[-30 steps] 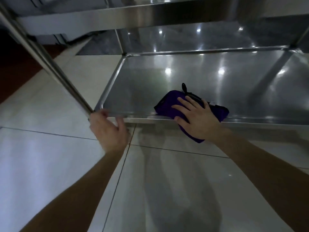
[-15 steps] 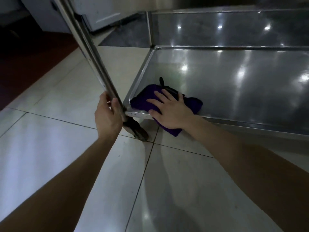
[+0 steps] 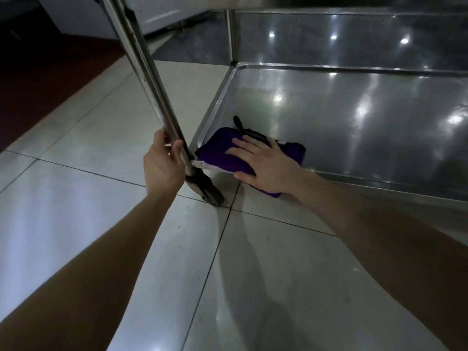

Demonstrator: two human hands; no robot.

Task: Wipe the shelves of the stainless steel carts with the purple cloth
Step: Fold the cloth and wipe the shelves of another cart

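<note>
The purple cloth (image 3: pixel 217 150) lies folded in the near left corner of the cart's bottom steel shelf (image 3: pixel 354 117), with part of it hanging over the front rim. My right hand (image 3: pixel 263 164) presses flat on the cloth with straight, spread fingers. My left hand (image 3: pixel 163 163) grips the cart's near left upright post (image 3: pixel 149 79) just above the caster. A black strap or tag sticks out from the cloth behind my fingers.
The cart's black caster (image 3: pixel 209 190) stands on the pale tiled floor (image 3: pixel 101 148) under the corner. A second steel post (image 3: pixel 231 34) rises at the shelf's far left corner. Dark reddish floor lies at far left.
My right hand has slid the cloth left along the shelf's front edge into the near left corner. My left hand moved from the shelf rim onto the post and now grips it.
</note>
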